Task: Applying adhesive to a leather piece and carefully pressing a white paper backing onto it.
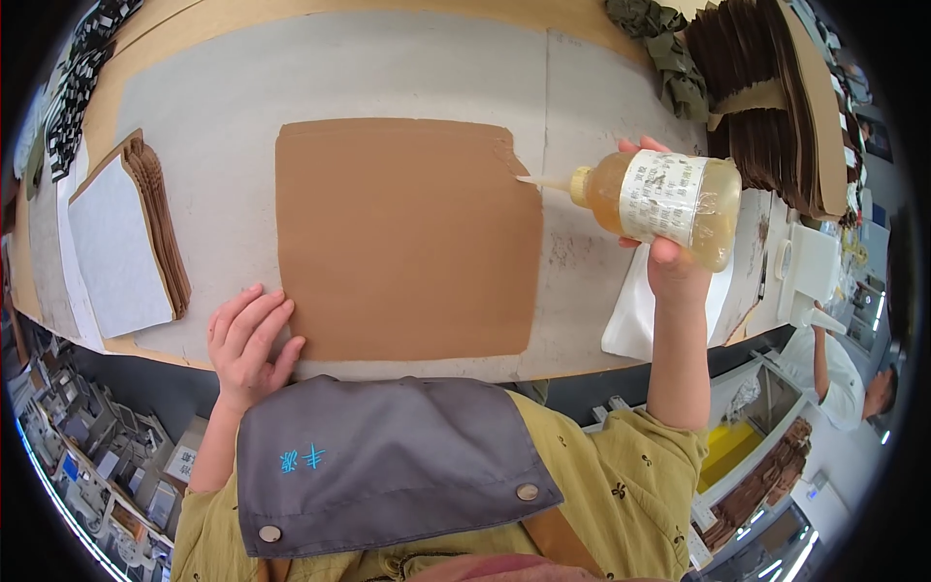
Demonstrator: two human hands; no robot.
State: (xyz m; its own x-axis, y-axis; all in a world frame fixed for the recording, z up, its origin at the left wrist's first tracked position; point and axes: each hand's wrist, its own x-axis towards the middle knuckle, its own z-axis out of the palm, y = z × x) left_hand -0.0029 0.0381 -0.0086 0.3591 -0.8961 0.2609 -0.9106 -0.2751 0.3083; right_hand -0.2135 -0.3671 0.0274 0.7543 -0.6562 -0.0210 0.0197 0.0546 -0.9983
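Observation:
A flat, roughly square brown piece, perhaps leather or fabric, lies in front of me on the grey work surface. My right hand grips a squeeze bottle of amber liquid, with a white label and a yellow cap. The bottle is tipped on its side, and its thin nozzle points left, at the piece's upper right edge. Along that edge runs a faint wet-looking line. My left hand rests by the lower left corner, fingers stretched out and fingertips touching the piece's left edge.
To the left lies a stack of brown pieces topped by a white sheet. A tall pile of brown pieces stands at the far right, beside crumpled olive cloth. White paper lies under my right forearm. Another person is at right.

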